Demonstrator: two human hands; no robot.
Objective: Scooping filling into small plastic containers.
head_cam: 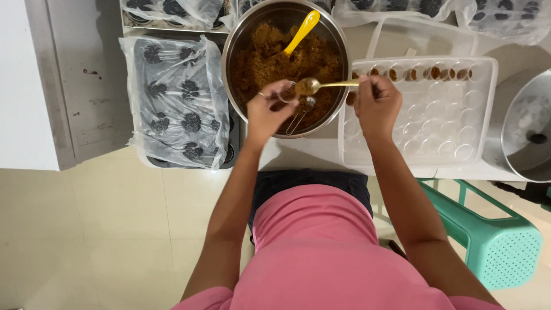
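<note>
Filling step: right hand [376, 103] fingers clamped on gold spoon [321, 85] heaped with brown mixture; left hand [270, 112] fingers pinching wire scoop [301, 112] beneath, over steel bowl [285, 66]. Clear mould tray [476, 109] just right of fingers; next likely needs steady carry.

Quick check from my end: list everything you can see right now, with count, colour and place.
Steel bowl: one, silver, top centre, full of brown crumbly mix.
Yellow spoon: one, standing in the mix.
Metal spoon: one, gold-toned, loaded with mix, held over the bowl.
Small wire tool: one, silver, lying in the bowl below the left hand.
Clear cavity tray: one, right of the bowl, only the far row filled.
Bagged dark moulds: several, left and along the top.
Steel lid: one, far right.
Green stool: one, lower right.
Left hand: over the bowl, at the spoon's tip.
Right hand: gripping the spoon handle.
</note>
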